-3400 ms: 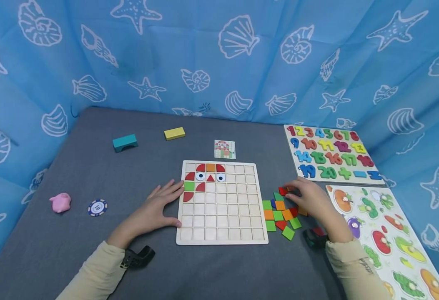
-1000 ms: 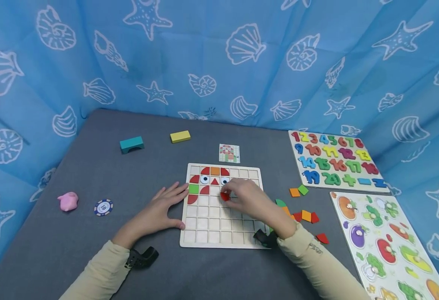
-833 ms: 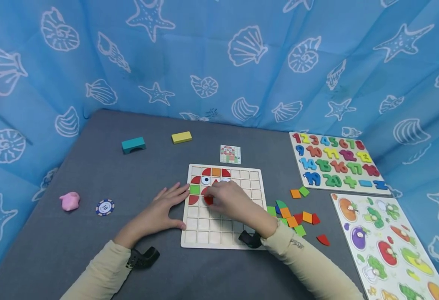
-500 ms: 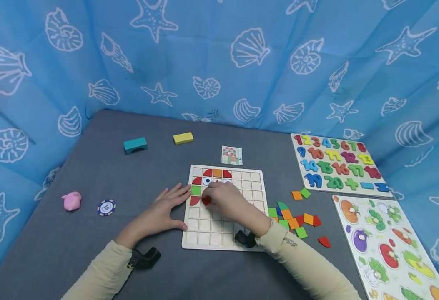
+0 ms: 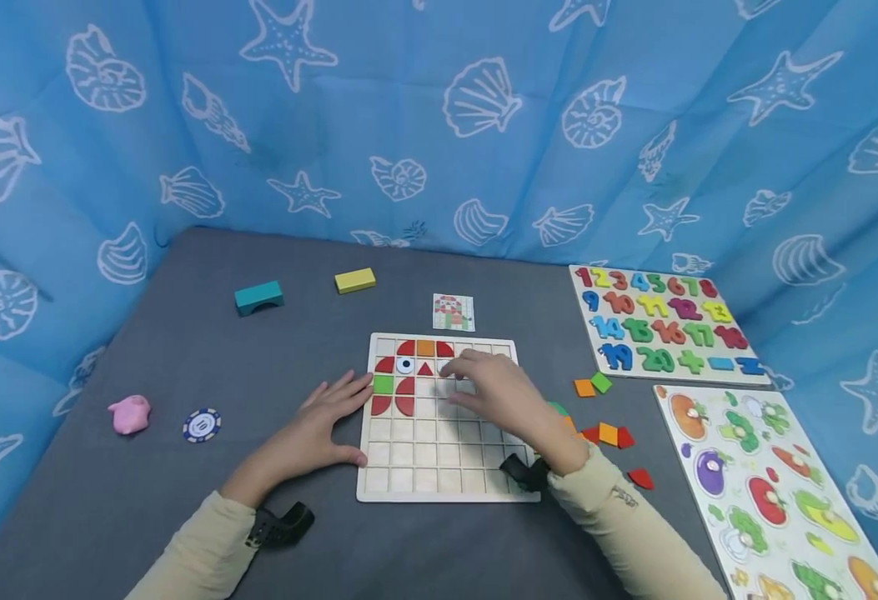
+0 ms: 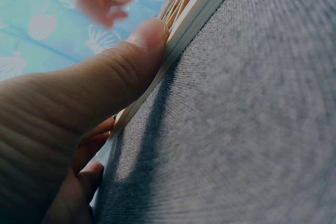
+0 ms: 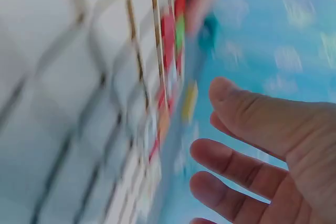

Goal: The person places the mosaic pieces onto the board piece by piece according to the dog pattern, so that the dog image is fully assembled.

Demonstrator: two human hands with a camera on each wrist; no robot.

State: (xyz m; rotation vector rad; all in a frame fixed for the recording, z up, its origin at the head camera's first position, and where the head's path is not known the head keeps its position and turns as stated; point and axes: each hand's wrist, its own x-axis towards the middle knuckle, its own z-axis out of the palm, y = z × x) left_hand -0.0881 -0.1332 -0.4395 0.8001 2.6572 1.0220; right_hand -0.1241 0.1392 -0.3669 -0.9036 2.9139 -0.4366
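A wooden grid board [image 5: 449,480] lies flat on the grey table. Red quarter-round tiles [image 5: 404,406], a green square [image 5: 382,384], an orange square [image 5: 425,347], a red triangle [image 5: 425,369] and an eye tile [image 5: 404,366] fill cells in its upper left. My left hand [image 5: 314,437] rests against the board's left edge, thumb and fingertips touching the rim; the left wrist view shows the thumb [image 6: 142,45] on it. Above the upper middle of the board, my right hand [image 5: 502,398] hovers with loosely bent fingers, holding nothing, and covers part of the second eye tile.
Loose coloured tiles [image 5: 608,435] lie right of the board, partly behind my right forearm. Beyond are a number puzzle [image 5: 667,333] and a vegetable puzzle [image 5: 765,475]. A pattern card [image 5: 453,312], yellow block [image 5: 354,280], teal block [image 5: 258,297], poker chip [image 5: 202,425] and pink toy [image 5: 130,414] surround the board.
My right hand carried a red quarter-round tile from the right, set it below another red one, let go and moved back right. My left hand stayed at the board's edge.
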